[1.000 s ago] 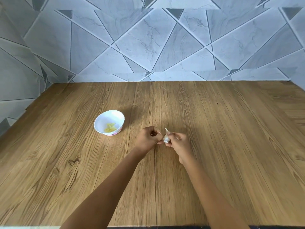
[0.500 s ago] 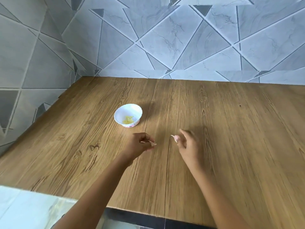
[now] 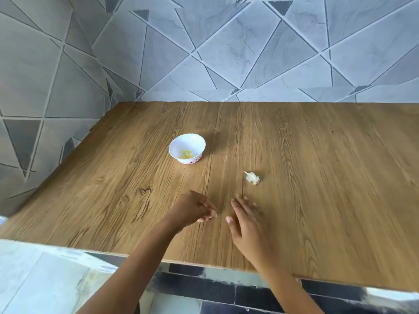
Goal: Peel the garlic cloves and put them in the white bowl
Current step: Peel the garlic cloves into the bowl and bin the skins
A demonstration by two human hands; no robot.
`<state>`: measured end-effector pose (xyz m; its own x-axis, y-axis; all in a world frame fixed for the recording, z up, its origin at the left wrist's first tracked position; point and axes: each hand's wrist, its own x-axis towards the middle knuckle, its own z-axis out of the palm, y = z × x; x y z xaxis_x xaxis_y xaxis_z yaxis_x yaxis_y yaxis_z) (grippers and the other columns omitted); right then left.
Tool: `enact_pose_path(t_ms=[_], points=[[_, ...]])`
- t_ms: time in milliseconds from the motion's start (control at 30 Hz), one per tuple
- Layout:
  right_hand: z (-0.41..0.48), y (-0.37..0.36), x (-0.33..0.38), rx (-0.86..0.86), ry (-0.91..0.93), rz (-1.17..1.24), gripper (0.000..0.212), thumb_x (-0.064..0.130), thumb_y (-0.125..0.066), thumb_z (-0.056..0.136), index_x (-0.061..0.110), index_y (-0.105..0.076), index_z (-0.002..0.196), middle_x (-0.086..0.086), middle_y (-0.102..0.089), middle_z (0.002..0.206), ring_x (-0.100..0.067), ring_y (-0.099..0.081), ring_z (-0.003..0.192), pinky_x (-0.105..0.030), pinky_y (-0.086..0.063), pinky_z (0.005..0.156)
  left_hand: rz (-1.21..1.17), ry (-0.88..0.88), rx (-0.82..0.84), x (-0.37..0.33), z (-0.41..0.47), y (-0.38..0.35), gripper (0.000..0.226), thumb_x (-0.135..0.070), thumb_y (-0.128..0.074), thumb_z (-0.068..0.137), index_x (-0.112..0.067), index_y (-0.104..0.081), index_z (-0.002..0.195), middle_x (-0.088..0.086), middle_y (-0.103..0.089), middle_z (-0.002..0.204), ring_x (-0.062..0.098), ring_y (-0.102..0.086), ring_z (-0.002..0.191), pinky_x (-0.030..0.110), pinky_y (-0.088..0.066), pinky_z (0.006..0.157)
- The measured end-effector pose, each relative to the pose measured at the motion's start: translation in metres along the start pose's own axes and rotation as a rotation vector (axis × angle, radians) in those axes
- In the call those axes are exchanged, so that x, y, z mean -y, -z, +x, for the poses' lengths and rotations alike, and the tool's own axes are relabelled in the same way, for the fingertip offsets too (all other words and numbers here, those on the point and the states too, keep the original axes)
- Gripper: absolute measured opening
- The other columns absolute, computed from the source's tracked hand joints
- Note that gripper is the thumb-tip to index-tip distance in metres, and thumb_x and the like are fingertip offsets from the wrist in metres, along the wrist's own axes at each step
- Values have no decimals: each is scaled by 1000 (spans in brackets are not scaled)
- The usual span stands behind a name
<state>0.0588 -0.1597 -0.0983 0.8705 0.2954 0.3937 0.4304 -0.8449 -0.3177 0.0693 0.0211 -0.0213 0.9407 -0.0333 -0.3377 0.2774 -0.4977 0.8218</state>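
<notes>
The white bowl (image 3: 199, 141) stands on the wooden table (image 3: 317, 177), left of the middle, with a few yellowish peeled cloves (image 3: 186, 154) inside. A whitish garlic piece with papery skin (image 3: 252, 177) lies on the table to the right of the bowl, apart from both hands. My left hand (image 3: 192, 209) hovers near the front of the table with its fingers curled, and the fingertips pinch a small pale bit that looks like a garlic clove (image 3: 213, 215). My right hand (image 3: 246, 219) is beside it, blurred, fingers straight and holding nothing.
A tiled wall runs along the back and left sides of the table. The table's front edge (image 3: 204, 264) is just below my wrists, with floor tiles beneath it. A tiny dark speck (image 3: 332, 132) marks the far right of the tabletop.
My hands parted and drew back toward the front edge. My right hand let go of the garlic piece, which now lies on the table. The view shifted left and back.
</notes>
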Motion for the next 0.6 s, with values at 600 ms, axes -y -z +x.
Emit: enact_pose_path(t_ms=[600], points=[[4,12,9,49,-101,456,45,43,-47,92,12,-63,121,2,-66,115,-10,-60,107,-23,-48,93,-286,-14,-15,13,-1,2,7,-4,-67,85,0,-70,90,9,-71,77,13,-66,71,21,-56,68]])
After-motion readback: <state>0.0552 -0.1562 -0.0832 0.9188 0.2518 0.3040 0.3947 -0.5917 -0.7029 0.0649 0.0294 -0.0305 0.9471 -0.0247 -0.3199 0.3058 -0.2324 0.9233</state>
